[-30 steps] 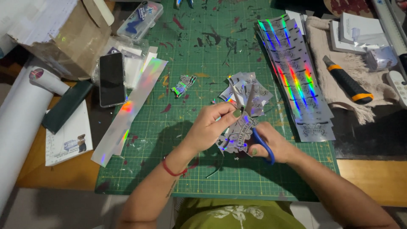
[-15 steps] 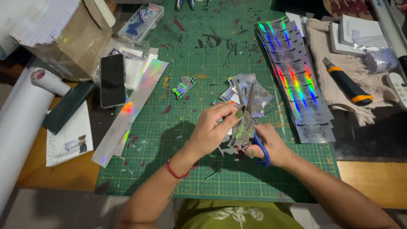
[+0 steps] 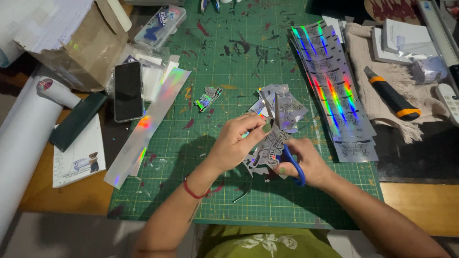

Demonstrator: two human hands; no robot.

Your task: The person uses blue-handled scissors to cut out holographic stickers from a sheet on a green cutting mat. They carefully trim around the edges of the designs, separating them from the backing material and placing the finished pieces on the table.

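Seen from the head camera, the person is working over a green cutting mat (image 3: 201, 191), both hands meeting just right of its middle. The left hand (image 3: 236, 143) is curling closed, thumb and fingertips pinching the upper edge of a small holographic sticker (image 3: 271, 145) and holding it tilted above the mat. The right hand (image 3: 306, 165) is wrapped shut through the blue handles of a pair of scissors (image 3: 282, 138), whose blades are pointing up and away from the body, their long axis running nearly straight toward the far edge of the mat and crossing the sticker. The sticker is lying between the two hands, touching the left fingers and meeting the blades on its right side, so the right hand is bringing the cut in from the right while the left hand is the one gripping the piece. Just beyond the blades, a loose heap of cut stickers (image 3: 287, 105) is resting on the mat, and a single cut piece (image 3: 208, 98) is lying apart to the left. A stack of uncut holographic sheets (image 3: 334, 91) is lying to the right. At the upper left, an open cardboard box (image 3: 91, 52) is sitting tipped; what it is holding cannot be made out.
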